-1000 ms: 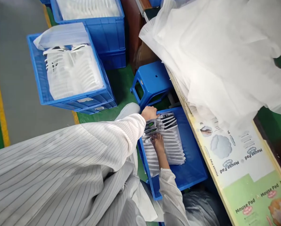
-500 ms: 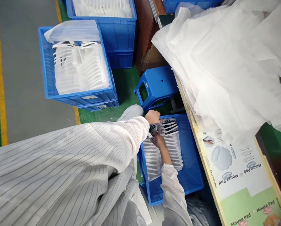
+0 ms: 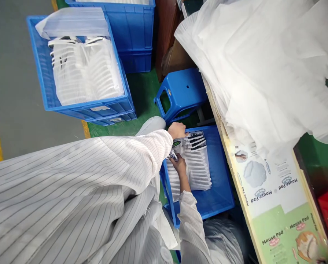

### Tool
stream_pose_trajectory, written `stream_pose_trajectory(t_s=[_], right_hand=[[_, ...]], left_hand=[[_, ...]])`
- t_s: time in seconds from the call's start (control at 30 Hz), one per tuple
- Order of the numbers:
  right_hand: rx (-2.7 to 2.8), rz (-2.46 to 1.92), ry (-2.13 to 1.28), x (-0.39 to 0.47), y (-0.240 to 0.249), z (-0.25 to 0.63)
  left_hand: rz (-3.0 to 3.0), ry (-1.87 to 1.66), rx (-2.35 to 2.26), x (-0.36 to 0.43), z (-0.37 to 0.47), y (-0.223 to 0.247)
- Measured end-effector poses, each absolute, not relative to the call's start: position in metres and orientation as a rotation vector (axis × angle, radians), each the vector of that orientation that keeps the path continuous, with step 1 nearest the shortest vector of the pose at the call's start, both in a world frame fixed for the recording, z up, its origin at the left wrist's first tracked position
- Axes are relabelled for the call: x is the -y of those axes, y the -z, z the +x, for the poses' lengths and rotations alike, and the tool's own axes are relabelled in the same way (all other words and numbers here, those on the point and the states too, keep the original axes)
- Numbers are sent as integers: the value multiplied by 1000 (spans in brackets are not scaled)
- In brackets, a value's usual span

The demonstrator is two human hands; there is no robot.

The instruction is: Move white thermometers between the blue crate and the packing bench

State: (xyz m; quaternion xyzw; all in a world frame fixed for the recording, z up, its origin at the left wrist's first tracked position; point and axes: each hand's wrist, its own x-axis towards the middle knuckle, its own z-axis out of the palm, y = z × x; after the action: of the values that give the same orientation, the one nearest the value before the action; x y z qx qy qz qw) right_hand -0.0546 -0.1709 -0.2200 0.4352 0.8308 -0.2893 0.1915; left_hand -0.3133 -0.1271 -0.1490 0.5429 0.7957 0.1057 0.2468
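Observation:
My left hand (image 3: 177, 130) is closed at the upper left rim of a blue crate (image 3: 221, 198), its fingers curled at the top of a bagged item (image 3: 180, 144) with a black and green printed part. My right hand (image 3: 179, 164) is just below, thumb and fingers closed on the lower left part of that same bag. Beneath and beside it in the crate lie rows of white bagged items (image 3: 199, 168), overlapping, several with dark ends at the top. The fingertips of my left hand are partly hidden.
A blue stool (image 3: 184, 90) stands above the crate. At the upper left, a stacked blue crate (image 3: 84, 109) holds more white bagged items. Along the right runs a table with printed mouse pad sheets (image 3: 284, 212) and a big heap of thin white sheets (image 3: 257, 69).
The view has shifted, so the surroundings sit higher and further left. My right hand has moved slightly left towards the crate's edge, and more of the bag's printed part shows.

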Motion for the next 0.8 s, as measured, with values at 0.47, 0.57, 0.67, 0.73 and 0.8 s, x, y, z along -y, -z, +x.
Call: stream_pose_trajectory(t_s=[0.47,0.57,0.67,0.73,0.8], right_hand=[[-2397,1177,754,179,220,-67],[-2418,1131,890,171,222,-61],[-2420,1145,861,168,223,-56],[-2425,1179,808,171,223,-54],[-2438,1187,755,173,222,-53]], left_hand=[[1448,-285,-2140,128,-316,140],[1443,-280,-2144,128,-316,140],[1452,-287,-2145,128,-316,143],[1456,-289,-2151,127,-316,145],[1458,-282,-2147,127,-316,146]])
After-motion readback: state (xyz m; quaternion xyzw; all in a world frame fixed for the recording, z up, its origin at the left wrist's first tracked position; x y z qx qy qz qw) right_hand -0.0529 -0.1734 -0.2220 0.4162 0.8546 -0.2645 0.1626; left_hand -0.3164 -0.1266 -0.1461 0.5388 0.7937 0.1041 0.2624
